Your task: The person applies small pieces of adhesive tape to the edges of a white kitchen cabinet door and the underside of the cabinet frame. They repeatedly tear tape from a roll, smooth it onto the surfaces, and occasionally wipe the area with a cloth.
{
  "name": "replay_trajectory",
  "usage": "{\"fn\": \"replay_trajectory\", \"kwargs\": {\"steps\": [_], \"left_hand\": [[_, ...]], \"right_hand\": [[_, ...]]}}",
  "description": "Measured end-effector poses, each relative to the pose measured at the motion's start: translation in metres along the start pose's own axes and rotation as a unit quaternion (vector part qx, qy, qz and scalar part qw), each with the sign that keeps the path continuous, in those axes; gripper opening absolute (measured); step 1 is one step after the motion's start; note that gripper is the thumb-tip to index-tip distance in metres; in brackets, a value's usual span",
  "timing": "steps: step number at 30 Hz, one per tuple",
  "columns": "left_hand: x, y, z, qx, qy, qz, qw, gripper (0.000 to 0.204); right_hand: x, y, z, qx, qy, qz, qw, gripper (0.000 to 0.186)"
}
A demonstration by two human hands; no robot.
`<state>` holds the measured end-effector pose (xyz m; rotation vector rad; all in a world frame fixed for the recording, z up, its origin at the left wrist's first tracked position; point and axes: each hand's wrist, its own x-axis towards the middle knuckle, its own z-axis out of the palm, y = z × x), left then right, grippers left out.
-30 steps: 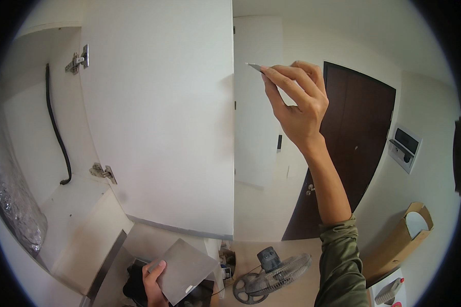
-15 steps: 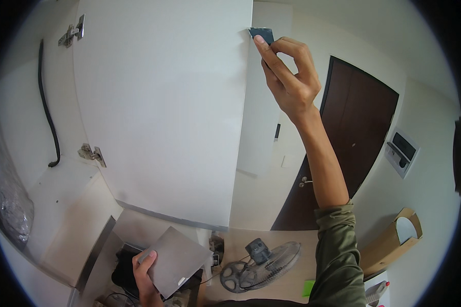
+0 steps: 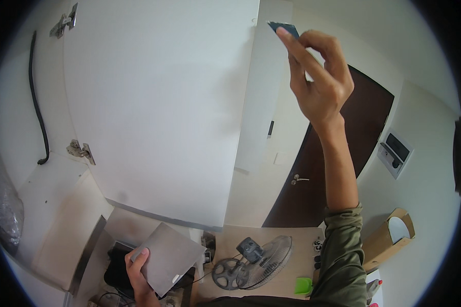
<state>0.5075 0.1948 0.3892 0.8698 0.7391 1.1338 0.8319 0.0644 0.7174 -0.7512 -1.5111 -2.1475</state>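
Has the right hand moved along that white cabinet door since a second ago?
Yes. The right hand with its small dark card has climbed toward the white cabinet door's top corner.

matt grey sheet — smooth white door

A white cabinet door hangs open on the left, a dark brown door stands right, and a fan lies on the near floor.

Open cabinet door at centre, hinges on its left edge, room door to its right behind the raised right hand, fan on the floor below, flat panel in the left hand left of the fan.
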Motion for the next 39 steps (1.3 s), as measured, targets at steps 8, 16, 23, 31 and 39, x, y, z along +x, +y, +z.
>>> {"fn": "replay_trajectory", "kwargs": {"steps": [8,16,23,31,39], "left_hand": [[0.003,-0.008,0.003,-0.022,0.005,0.013,1.000,0.033],[0.006,-0.010,0.007,-0.017,-0.023,-0.014,0.999,0.034],[0.009,-0.012,0.006,-0.028,-0.048,-0.017,0.998,0.039],[0.003,-0.010,0.009,-0.037,-0.022,-0.020,0.999,0.041],[0.004,-0.009,0.004,-0.034,-0.030,-0.025,0.999,0.046]], "right_hand": [[0.025,0.014,0.003,-0.001,-0.056,-0.016,0.998,0.038],[0.051,0.007,-0.010,0.032,-0.199,-0.037,0.979,0.024],[0.053,0.003,-0.029,0.061,-0.247,0.050,0.966,0.022],[0.031,0.009,-0.015,0.021,-0.093,-0.025,0.995,0.033],[-0.001,0.010,-0.003,-0.028,-0.103,-0.096,0.990,0.045]]}}
